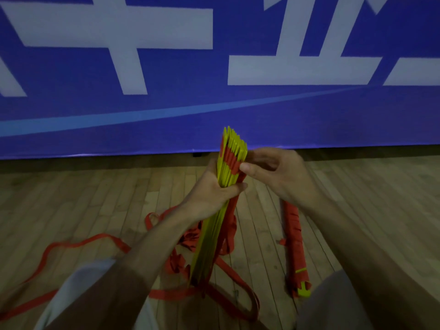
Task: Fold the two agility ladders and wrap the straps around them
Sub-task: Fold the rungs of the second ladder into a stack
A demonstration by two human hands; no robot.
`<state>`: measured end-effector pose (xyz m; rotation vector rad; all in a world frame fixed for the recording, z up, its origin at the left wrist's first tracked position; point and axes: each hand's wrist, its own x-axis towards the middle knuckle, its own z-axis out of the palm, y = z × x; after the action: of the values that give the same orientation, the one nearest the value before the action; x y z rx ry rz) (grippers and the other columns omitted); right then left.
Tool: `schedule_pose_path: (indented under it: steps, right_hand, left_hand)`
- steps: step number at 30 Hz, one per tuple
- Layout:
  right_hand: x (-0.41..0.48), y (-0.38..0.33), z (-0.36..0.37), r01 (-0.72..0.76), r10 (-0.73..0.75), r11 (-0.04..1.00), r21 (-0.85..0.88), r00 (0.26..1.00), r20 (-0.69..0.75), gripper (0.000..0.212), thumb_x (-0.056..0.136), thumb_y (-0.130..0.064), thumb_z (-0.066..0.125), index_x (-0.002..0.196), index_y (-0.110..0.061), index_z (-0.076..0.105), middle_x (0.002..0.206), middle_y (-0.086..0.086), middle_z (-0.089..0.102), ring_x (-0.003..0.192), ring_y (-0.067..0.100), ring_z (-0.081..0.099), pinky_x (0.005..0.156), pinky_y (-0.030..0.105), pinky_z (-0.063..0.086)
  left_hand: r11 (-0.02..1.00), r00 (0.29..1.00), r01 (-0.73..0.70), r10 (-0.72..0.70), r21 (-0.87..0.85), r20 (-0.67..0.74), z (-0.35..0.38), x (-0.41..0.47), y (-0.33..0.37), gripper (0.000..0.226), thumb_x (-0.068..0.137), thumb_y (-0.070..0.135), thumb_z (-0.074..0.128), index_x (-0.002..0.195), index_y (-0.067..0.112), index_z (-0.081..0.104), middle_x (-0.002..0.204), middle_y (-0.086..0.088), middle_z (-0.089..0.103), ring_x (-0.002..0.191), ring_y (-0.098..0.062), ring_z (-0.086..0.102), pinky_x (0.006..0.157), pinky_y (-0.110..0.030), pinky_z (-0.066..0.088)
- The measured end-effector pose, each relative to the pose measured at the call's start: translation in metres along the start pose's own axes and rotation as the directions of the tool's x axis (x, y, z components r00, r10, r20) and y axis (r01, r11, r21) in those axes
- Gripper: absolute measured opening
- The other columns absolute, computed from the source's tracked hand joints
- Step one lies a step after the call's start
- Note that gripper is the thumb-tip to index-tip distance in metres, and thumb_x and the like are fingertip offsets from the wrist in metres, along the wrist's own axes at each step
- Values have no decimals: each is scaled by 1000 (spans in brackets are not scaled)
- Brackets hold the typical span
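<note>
A bundle of yellow ladder rungs (229, 163) with red strap tabs stands nearly upright in front of me, its lower end near the floor. My left hand (214, 186) grips the bundle around its upper middle. My right hand (269, 170) pinches the red strap at the bundle's right side near the top. Loose red straps (95, 241) trail across the floor to the left and loop under the bundle. A second ladder (296, 248), folded and wound in red strap with a yellow end showing, lies on the floor to the right.
The floor is wooden planks (83, 198). A large blue banner (214, 115) with white characters hangs close behind the bundle, its lower edge just above the floor. My knees in light trousers (78, 294) frame the bottom corners.
</note>
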<state>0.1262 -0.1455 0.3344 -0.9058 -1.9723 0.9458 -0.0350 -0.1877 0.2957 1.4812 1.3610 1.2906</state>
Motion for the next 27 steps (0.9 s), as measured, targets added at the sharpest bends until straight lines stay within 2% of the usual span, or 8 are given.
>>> schedule_pose_path:
  steps: [5, 11, 13, 16, 18, 20, 23, 27]
  right_hand:
    - [5, 13, 12, -64, 58, 992, 112, 997, 54, 8, 84, -12, 74, 87, -18, 71, 83, -1, 73, 79, 10, 69, 87, 37, 55]
    - [6, 6, 20, 122, -211, 932, -340, 948, -240, 6, 76, -18, 71, 75, -14, 67, 70, -3, 65, 69, 6, 59, 67, 13, 43]
    - [6, 3, 16, 86, -150, 969, -230, 949, -278, 9, 77, -11, 61, 75, -15, 53, 65, -5, 59, 63, 5, 60, 65, 20, 45]
    - [5, -1, 17, -95, 115, 976, 196, 989, -92, 26, 88, 6, 48, 84, -18, 40, 59, -2, 61, 42, 19, 57, 48, 35, 44]
    - [2, 3, 16, -133, 134, 983, 127, 991, 4, 27, 90, 5, 51, 93, -20, 45, 64, -7, 59, 43, 9, 46, 46, 27, 39]
    - [-2, 5, 17, -119, 130, 988, -102, 986, 105, 24, 89, -9, 64, 104, -23, 53, 73, -10, 56, 58, 4, 49, 61, 25, 44]
    - [-8, 5, 28, -120, 248, 922, -368, 912, 326, 56, 77, -45, 77, 124, -29, 52, 92, -11, 59, 68, -5, 53, 69, 16, 40]
    - [-8, 4, 63, -112, 213, 957, -266, 896, 389, 95, 65, -50, 85, 143, -27, 37, 122, -18, 54, 100, -7, 54, 88, 15, 44]
  left_hand:
    - [999, 999, -31, 30, -36, -30, -13, -3, 6, 39, 84, -6, 66, 121, 2, 56, 94, 4, 70, 82, 4, 66, 74, -14, 49]
    - [1000, 996, -5, 5, -3, -84, -17, -5, 8, 31, 83, -4, 66, 111, 6, 60, 83, 4, 67, 71, -4, 63, 65, -21, 50]
    - [1000, 990, 17, -18, -9, -139, -20, -4, 8, 28, 81, -4, 68, 103, 12, 62, 87, 0, 71, 79, -14, 67, 71, -29, 53]
    - [999, 973, 29, -34, -26, -226, -25, -2, 11, 28, 79, -2, 70, 89, 21, 60, 82, -6, 66, 73, -14, 61, 67, -24, 50]
    - [998, 957, 16, -31, -55, -289, -30, 0, 14, 27, 79, -2, 70, 88, 22, 60, 80, -7, 62, 72, -13, 57, 61, -19, 46]
    - [996, 944, 0, -29, -90, -328, -36, 1, 17, 22, 80, 1, 71, 88, 20, 61, 78, -6, 61, 71, -13, 57, 60, -18, 46]
    - [990, 941, -31, -18, -138, -337, -36, -1, 23, 22, 77, 8, 77, 88, 23, 64, 77, 0, 65, 73, -11, 63, 69, -23, 52]
    - [967, 961, -54, -17, -248, -277, -19, -2, 32, 20, 77, 10, 79, 94, 13, 68, 74, 2, 68, 69, -8, 65, 64, -25, 54]
